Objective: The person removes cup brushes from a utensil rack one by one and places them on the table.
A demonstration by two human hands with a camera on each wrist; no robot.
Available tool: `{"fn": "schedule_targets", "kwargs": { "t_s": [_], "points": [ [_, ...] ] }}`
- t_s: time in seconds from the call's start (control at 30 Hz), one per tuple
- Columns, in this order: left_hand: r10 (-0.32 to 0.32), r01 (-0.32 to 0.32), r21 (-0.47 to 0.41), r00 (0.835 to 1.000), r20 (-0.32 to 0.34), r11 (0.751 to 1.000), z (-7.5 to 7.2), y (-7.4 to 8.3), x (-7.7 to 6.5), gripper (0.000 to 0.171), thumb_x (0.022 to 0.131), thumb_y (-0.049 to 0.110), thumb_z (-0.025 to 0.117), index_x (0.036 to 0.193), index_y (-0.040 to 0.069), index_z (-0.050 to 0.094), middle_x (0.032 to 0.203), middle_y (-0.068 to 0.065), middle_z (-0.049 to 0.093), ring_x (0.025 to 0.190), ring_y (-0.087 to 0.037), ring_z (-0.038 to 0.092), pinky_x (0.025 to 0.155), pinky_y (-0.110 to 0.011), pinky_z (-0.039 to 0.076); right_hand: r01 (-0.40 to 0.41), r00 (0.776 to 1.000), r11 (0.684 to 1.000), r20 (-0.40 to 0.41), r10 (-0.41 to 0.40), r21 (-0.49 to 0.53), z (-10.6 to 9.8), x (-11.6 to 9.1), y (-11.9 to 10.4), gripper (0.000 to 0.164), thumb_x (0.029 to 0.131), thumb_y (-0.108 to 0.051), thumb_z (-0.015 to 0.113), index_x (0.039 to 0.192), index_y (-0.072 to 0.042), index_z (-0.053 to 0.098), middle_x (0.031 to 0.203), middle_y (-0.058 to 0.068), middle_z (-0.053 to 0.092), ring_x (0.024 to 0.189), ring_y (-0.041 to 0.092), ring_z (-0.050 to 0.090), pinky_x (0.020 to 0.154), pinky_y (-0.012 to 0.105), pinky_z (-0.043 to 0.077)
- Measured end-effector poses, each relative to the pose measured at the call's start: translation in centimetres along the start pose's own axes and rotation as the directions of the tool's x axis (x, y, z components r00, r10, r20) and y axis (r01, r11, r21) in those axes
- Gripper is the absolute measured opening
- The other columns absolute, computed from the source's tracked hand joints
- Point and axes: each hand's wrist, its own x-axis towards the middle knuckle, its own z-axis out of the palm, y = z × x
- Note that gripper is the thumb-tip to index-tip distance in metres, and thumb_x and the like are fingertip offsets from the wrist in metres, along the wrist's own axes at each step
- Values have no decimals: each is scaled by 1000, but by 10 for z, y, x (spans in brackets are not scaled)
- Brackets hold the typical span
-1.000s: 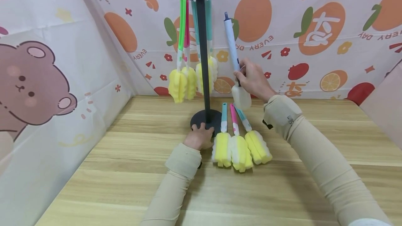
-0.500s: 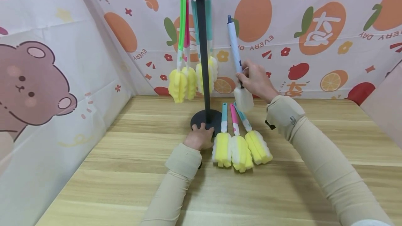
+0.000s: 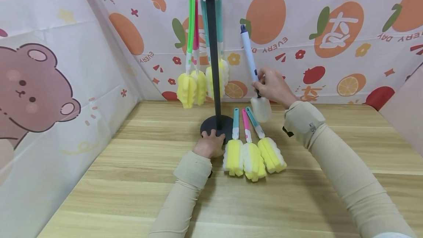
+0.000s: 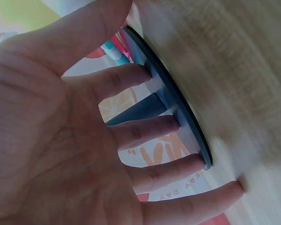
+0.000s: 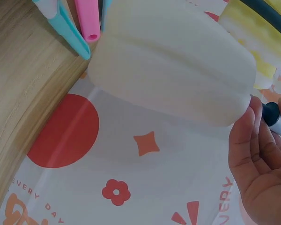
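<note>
My right hand [image 3: 273,85] pinches a light-blue-handled brush [image 3: 249,52] near the lower end of its handle. Its white sponge head [image 5: 173,61] hangs downward, a little above the table, and the dark tip of the handle points up. With spread fingers, my left hand [image 3: 209,145] presses on the round black base [image 3: 207,123] of a hanging stand; in the left wrist view the little finger touches the wood. From the stand's top hooks hang a green-handled brush [image 3: 191,28], a pink-handled one [image 3: 196,39] and teal-handled ones [image 3: 220,25], all with yellow sponge heads.
Three sponge brushes lie on the wooden table [image 3: 132,186] right of the base: a teal-handled one [image 3: 233,157], a pink-handled one [image 3: 253,161] and another teal-handled one [image 3: 271,154]. A fruit-printed cloth [image 3: 343,54] hangs behind, and a bear-printed cloth [image 3: 82,83] at left.
My right hand has moved slightly right and down with the light-blue brush, away from the stand's pole. The left hand stays on the base.
</note>
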Motion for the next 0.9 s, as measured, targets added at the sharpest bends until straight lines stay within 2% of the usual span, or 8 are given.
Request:
{"fn": "schedule_targets", "kwargs": {
  "t_s": [0.43, 0.9],
  "points": [
    [-18, 18, -1, 1000, 16, 1000, 1, 1, 2, 53, 88, 30, 55, 137, 19, 38, 135, -20, 32, 112, -44, 29, 74, -48, 48, -32, 999, 999, 22, 32, -13, -2, -1, 7, 23, 86, -16, 61, 98, -2, 47, 88, 15, 56, 70, 24, 58, 67, 42, 53],
    [-10, 10, 5, 1000, 13, 1000, -1, 1, 1, 53, 89, 31, 54, 138, 18, 37, 135, -21, 32, 112, -45, 29, 75, -48, 48, -86, 993, 995, 75, 89, -44, -4, -1, 8, 24, 85, -18, 62, 94, -2, 48, 91, 16, 54, 64, 24, 56, 62, 38, 53]
  ]
}}
